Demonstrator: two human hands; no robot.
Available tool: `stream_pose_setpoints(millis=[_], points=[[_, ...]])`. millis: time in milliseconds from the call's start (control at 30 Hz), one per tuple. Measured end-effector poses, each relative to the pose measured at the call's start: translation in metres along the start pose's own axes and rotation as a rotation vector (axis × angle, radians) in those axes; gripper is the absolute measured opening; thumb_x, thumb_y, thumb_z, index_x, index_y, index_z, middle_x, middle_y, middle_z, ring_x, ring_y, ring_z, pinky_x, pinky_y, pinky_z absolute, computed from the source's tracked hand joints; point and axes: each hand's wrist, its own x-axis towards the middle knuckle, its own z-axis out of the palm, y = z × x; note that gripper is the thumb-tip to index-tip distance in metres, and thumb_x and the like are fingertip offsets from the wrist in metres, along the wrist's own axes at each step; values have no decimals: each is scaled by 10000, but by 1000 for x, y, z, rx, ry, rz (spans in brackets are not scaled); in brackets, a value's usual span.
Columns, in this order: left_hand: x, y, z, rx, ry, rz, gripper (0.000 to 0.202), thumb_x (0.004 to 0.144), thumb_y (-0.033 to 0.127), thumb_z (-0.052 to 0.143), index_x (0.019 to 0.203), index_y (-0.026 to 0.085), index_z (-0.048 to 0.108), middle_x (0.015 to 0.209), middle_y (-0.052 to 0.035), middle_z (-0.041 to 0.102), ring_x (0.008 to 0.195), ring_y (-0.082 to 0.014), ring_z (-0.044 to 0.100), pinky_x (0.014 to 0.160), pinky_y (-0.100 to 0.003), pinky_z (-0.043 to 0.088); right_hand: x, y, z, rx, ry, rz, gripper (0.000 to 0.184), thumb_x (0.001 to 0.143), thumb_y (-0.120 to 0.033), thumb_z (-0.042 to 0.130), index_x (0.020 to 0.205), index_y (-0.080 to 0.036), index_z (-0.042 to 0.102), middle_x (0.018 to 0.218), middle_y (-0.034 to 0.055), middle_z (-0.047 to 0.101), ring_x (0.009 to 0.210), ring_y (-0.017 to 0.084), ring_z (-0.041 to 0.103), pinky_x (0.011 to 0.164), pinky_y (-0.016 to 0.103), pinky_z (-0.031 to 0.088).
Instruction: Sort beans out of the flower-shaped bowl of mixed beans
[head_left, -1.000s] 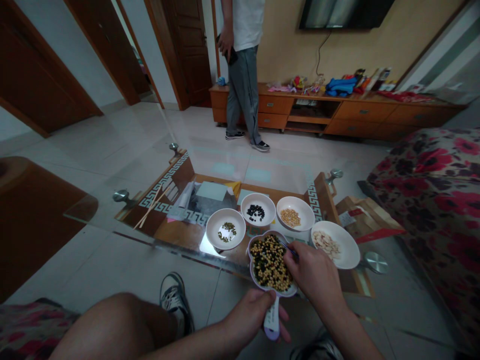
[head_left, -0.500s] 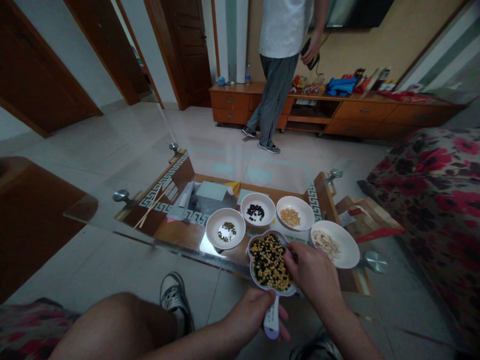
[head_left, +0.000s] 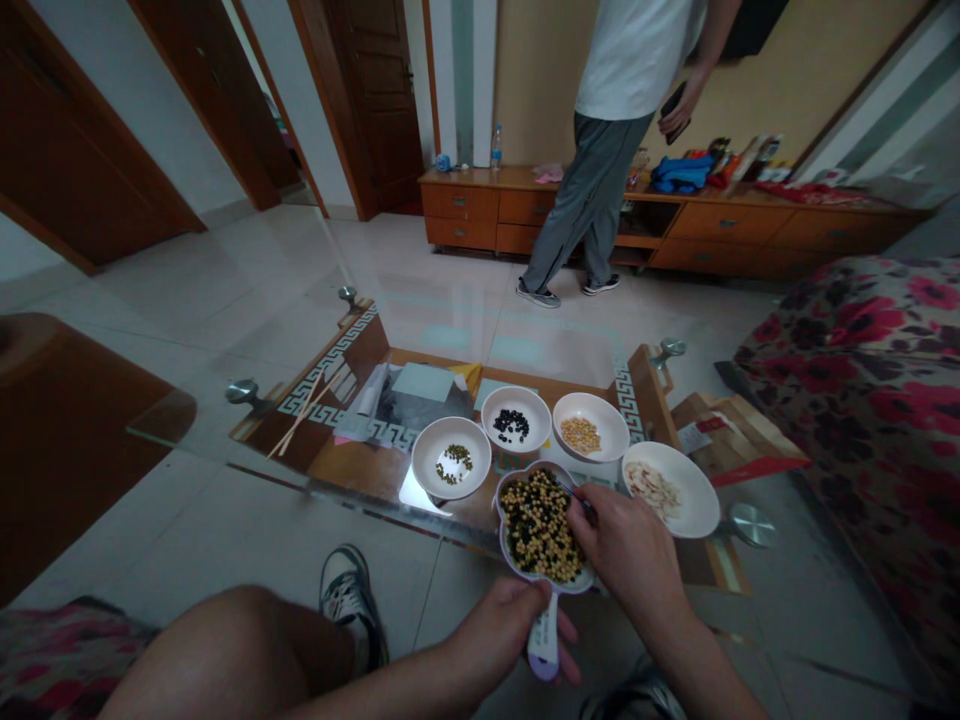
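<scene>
the lilac flower-shaped dish (head_left: pixel 517 572) is held low at the near edge of the glass table top (head_left: pixel 225 450). it is filled with mixed beans (head_left: pixel 538 528), yellow and dark together. its long axis runs from the far lobes toward the person and ends in a flat handle (head_left: pixel 544 640), which points down and back toward the body.

the left hand (head_left: pixel 499 635) is closed around this handle, with the fingers curled beneath it, and bears the dish from the near end. the right hand (head_left: pixel 619 555) is the hand nearer the beans. it lies over the right side of the dish, its fingers pinched narrowly on a thin implement (head_left: pixel 577 497) that leans in over the rim. the exact type of implement is too small to tell.

beyond the dish, the bowl of green beans (head_left: pixel 415 458) stands to the left, the bowl of black beans (head_left: pixel 486 420) stands ahead, and the bowl of yellow beans (head_left: pixel 615 425) stands ahead and to the right. the bowl of pale slices (head_left: pixel 701 500) stands just beside the right hand.

below the glass lie chopsticks (head_left: pixel 300 415) and a brown paper bag (head_left: pixel 731 440). farther off, another person (head_left: pixel 615 100) stands before a wooden cabinet (head_left: pixel 461 205).
</scene>
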Motion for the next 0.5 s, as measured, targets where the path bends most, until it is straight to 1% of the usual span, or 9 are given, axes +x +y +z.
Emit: stream_pose_setpoints(millis=[233, 400, 500], points=[[0, -1, 0, -14, 1, -1, 735, 799, 801, 420, 828, 112, 675, 657, -100, 688, 540, -169, 578, 613, -295, 437, 0, 1, 1, 6, 20, 2, 227, 921, -244, 508, 768, -222, 674, 697, 21, 727, 601, 185, 627, 614, 314, 300], [1, -2, 0, -4, 2, -3, 754, 803, 798, 409, 849, 97, 681, 676, -117, 695, 544, -176, 581, 616, -301, 433, 0, 0, 2, -17, -14, 24, 214, 924, -242, 522, 781, -227, 680, 713, 18, 731, 618, 191, 639, 610, 318, 294], [1, -2, 0, -12, -2, 9, 746, 807, 797, 407, 838, 103, 677, 675, -113, 694, 541, -174, 578, 616, -304, 438, -1, 0, 2, -28, -31, 26, 219, 929, -238, 516, 783, -222, 678, 731, 23, 737, 624, 190, 641, 621, 319, 301]])
